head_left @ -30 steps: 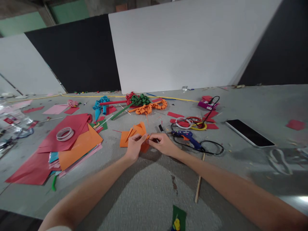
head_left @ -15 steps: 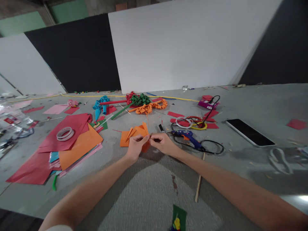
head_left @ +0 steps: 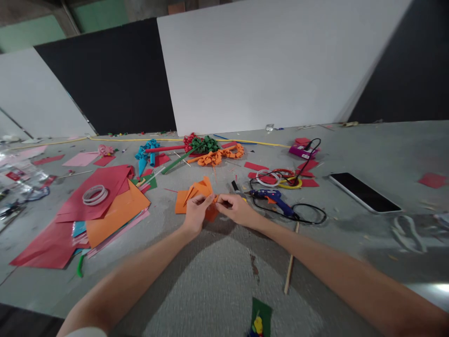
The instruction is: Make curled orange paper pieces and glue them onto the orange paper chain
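Note:
Both hands meet near the middle of the table over pieces of orange paper. My left hand (head_left: 196,209) is closed in a pinch on a folded piece of orange paper (head_left: 200,187), which stands up behind the fingers. Close beside it, my right hand (head_left: 236,208) pinches the right end of the same orange paper, fingertips almost touching the left ones. More orange paper (head_left: 180,201) lies flat to the left of and under the hands. A blue glue gun (head_left: 277,200) with an orange trigger lies just right of my right hand, a cutter knife (head_left: 235,186) just behind it.
Coloured paper sheets (head_left: 115,213) with a tape roll (head_left: 95,194) are piled at left. Curled paper flowers (head_left: 206,146) lie at the back. At right are a purple box (head_left: 303,150), a phone (head_left: 365,193) and cable. A wooden stick (head_left: 290,274) lies under my right forearm.
The folded orange paper has tilted a little to the left with my left hand. My right hand has shifted slightly left; the fingers of both stay pinched.

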Tool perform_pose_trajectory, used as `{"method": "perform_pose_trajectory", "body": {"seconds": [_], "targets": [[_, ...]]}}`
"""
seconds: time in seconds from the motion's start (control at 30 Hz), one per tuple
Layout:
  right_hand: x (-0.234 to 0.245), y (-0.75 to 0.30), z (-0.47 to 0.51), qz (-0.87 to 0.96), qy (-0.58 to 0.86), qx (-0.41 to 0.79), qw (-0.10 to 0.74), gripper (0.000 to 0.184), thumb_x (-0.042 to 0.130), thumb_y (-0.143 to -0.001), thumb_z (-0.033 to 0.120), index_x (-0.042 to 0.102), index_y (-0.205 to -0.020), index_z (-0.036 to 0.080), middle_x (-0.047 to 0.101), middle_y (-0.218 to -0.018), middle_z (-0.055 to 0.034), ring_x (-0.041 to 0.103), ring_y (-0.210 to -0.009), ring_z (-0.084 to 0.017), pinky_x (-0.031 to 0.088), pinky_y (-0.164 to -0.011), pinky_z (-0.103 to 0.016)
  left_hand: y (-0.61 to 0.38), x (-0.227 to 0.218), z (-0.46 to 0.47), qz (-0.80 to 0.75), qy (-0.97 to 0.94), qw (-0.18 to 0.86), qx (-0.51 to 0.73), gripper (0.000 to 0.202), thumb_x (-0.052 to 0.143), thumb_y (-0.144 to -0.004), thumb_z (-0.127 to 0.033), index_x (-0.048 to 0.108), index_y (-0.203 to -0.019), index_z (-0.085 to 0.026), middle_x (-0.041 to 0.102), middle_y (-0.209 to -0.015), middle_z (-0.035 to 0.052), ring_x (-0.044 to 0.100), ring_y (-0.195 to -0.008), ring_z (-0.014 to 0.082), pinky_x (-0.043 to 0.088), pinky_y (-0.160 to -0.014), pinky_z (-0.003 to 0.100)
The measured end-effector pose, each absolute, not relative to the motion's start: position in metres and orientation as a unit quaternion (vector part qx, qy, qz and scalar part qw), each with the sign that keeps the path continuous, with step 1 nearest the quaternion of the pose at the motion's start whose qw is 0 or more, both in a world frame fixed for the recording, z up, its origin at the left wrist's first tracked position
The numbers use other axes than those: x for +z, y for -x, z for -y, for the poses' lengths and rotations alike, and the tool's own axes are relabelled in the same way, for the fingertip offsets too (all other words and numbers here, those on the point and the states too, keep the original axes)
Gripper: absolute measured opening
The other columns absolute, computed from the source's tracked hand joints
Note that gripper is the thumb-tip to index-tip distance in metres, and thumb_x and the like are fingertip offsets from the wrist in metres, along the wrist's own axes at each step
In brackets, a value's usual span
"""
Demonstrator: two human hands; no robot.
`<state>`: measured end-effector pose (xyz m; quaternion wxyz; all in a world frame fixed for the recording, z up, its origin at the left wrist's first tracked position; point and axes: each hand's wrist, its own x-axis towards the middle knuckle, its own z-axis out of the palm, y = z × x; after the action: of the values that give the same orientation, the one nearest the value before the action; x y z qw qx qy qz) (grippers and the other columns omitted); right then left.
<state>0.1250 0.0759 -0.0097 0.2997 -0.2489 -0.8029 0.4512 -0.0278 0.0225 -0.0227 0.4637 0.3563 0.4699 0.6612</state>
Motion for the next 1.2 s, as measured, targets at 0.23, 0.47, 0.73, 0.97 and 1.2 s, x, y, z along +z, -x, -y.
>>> {"method": "perform_pose_trajectory", "body": {"seconds": [0.23, 0.47, 0.73, 0.97, 1.2], "targets": [[-0.009, -0.127, -0.075, 0.812, 0.239, 0.447, 0.29, 0.022, 0.055, -0.087, 0.035, 0.052, -0.07, 0.021, 0.048, -0.066, 0.0031, 0.042, -0.062, -0.013, 0.034, -0.061, -0.026, 0.029, -0.023, -0.023, -0.475, -0.362, 0.451, 0.663, 0.047, 0.087, -0.065, -0.053, 0.062, -0.054, -0.014, 0.051, -0.056, -0.0027, 0.042, -0.058, 0.0083, 0.035, -0.058, 0.024], [-0.011, -0.125, -0.075, 0.816, 0.248, 0.431, 0.294, 0.019, 0.055, -0.081, 0.027, 0.047, -0.065, 0.021, 0.042, -0.062, 0.0044, 0.039, -0.059, -0.012, 0.031, -0.058, -0.026, 0.029, -0.025, -0.021, -0.481, -0.4, 0.437, 0.647, 0.043, 0.083, -0.071, -0.053, 0.066, -0.063, -0.015, 0.055, -0.062, -0.0013, 0.046, -0.063, 0.0104, 0.04, -0.063, 0.025], [-0.011, -0.132, -0.075, 0.764, 0.284, 0.389, 0.428, 0.035, 0.046, -0.098, 0.038, 0.049, -0.067, 0.021, 0.047, -0.063, 0.0013, 0.043, -0.061, -0.014, 0.034, -0.06, -0.029, 0.025, -0.027, -0.021, -0.467, -0.464, 0.441, 0.61, 0.042, 0.067, -0.085, -0.057, 0.057, -0.073, -0.018, 0.055, -0.064, -0.0021, 0.049, -0.057, 0.0111, 0.039, -0.059, 0.025], [-0.009, -0.133, -0.07, 0.703, 0.369, 0.162, 0.586, 0.017, 0.058, -0.093, 0.04, 0.062, -0.092, 0.023, 0.055, -0.094, -0.0071, 0.053, -0.094, -0.025, 0.044, -0.089, -0.04, 0.027, -0.031, -0.022, -0.539, -0.497, 0.396, 0.553, 0.034, 0.075, -0.076, -0.045, 0.062, -0.063, -0.016, 0.048, -0.057, -0.0025, 0.04, -0.056, 0.0106, 0.027, -0.054, 0.025], [-0.01, -0.129, -0.064, 0.823, 0.321, 0.079, 0.463, 0.02, 0.059, -0.097, 0.035, 0.074, -0.109, 0.032, 0.067, -0.12, -0.0067, 0.052, -0.123, -0.029, 0.032, -0.106, -0.048, 0.026, -0.024, -0.018, -0.538, -0.532, 0.373, 0.536, 0.027, 0.071, -0.077, -0.033, 0.059, -0.059, -0.016, 0.046, -0.056, -0.0037, 0.038, -0.056, 0.01, 0.028, -0.055, 0.024]]}}
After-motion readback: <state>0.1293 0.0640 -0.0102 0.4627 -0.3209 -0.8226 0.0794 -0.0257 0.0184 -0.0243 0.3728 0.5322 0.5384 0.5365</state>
